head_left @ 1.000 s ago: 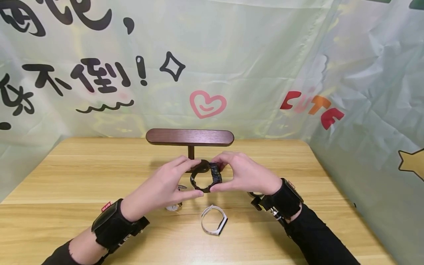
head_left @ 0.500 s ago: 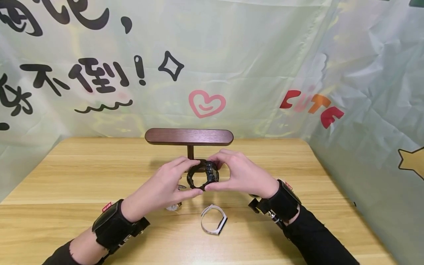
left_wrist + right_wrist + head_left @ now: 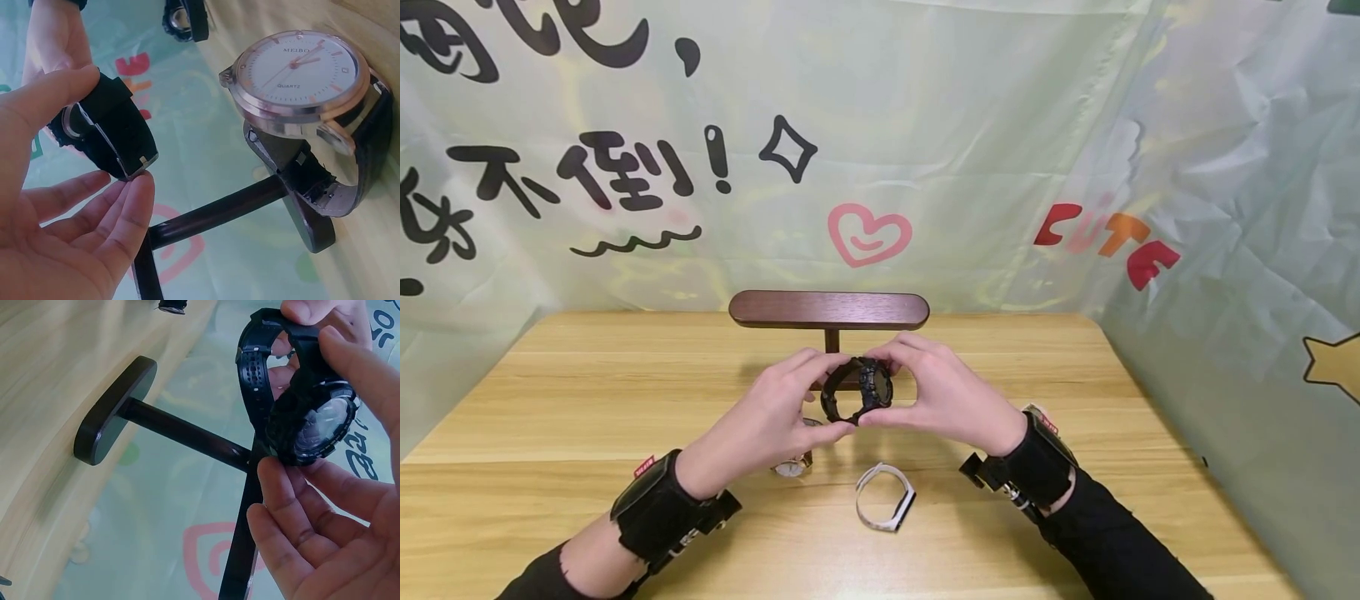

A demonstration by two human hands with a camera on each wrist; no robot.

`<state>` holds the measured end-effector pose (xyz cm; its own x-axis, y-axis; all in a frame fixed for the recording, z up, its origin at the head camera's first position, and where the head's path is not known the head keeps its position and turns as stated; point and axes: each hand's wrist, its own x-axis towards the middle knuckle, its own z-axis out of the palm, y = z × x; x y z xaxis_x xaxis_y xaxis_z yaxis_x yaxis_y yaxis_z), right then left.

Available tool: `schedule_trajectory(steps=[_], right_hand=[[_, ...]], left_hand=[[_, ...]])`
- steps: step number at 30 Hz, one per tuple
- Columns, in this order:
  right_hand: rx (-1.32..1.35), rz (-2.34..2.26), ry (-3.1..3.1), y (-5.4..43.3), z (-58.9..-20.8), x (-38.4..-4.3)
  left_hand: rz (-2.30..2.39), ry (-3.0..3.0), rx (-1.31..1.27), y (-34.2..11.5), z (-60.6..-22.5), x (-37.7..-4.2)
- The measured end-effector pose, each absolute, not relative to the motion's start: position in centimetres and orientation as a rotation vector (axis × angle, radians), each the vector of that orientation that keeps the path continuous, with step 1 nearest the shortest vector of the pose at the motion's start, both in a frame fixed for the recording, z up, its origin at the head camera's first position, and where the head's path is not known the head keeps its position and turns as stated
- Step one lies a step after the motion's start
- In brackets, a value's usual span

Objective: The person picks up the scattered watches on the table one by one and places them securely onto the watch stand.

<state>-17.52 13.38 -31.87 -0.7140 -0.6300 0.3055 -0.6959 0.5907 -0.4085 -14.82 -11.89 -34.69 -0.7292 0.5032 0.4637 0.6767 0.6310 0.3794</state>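
Between both hands, a black digital-style wristwatch is held up as a closed loop, in front of the stand's post. My left hand pinches the strap side between thumb and fingers; the strap's buckle side shows in the left wrist view. My right hand pinches the case side, thumb below and fingers above, and the round watch face is visible in the right wrist view. Behind the watch rises a dark brown T-bar stand, its foot partly hidden by the hands.
A white fitness band lies on the wooden table nearer to me. Under my left hand stands a rose-gold analog watch with a dark strap. Another dark watch appears at the top of the left wrist view. A printed curtain hangs behind.
Both hands have moved the black wristwatch slightly left and up in the head view, closer to the stand's post. The watch has turned so its face shows more. The stand and fitness band stay put.
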Motion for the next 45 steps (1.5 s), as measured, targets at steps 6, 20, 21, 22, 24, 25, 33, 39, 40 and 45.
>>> schedule_trajectory(steps=[6, 20, 21, 22, 24, 25, 33, 39, 40, 45], right_hand=[[1.136, 0.773, -2.635, 13.3, -32.1, -17.4], [1.193, 0.806, -2.557, 13.2, -31.8, -17.2], [1.192, 0.827, -2.553, 13.3, -31.7, -17.3], [1.190, 0.851, -2.550, 13.3, -31.6, -17.3], [1.180, 0.886, -2.550, 13.4, -31.6, -17.4], [1.170, 0.908, -2.553, 13.4, -31.5, -17.5], [1.160, 1.044, -2.589, 13.9, -31.8, -18.2], [1.181, 1.056, -2.623, 13.8, -31.9, -18.2], [1.185, 1.056, -2.621, 13.8, -31.9, -18.2], [1.202, 1.104, -2.620, 13.6, -32.1, -18.1]], left_hand=[[-0.785, -2.522, -0.943, -11.9, -34.8, -14.9], [-0.899, -2.559, -0.921, -12.2, -34.7, -15.3], [-0.910, -2.556, -0.921, -12.3, -34.6, -15.4], [-0.920, -2.553, -0.921, -12.3, -34.6, -15.4], [-0.944, -2.551, -0.917, -12.3, -34.6, -15.4], [-0.956, -2.548, -0.915, -12.3, -34.6, -15.5], [-1.050, -2.526, -0.908, -12.6, -34.2, -15.6], [-1.078, -2.515, -0.906, -12.7, -33.9, -15.6], [-1.082, -2.511, -0.908, -12.7, -33.9, -15.6], [-1.109, -2.493, -0.914, -12.8, -33.9, -15.7]])
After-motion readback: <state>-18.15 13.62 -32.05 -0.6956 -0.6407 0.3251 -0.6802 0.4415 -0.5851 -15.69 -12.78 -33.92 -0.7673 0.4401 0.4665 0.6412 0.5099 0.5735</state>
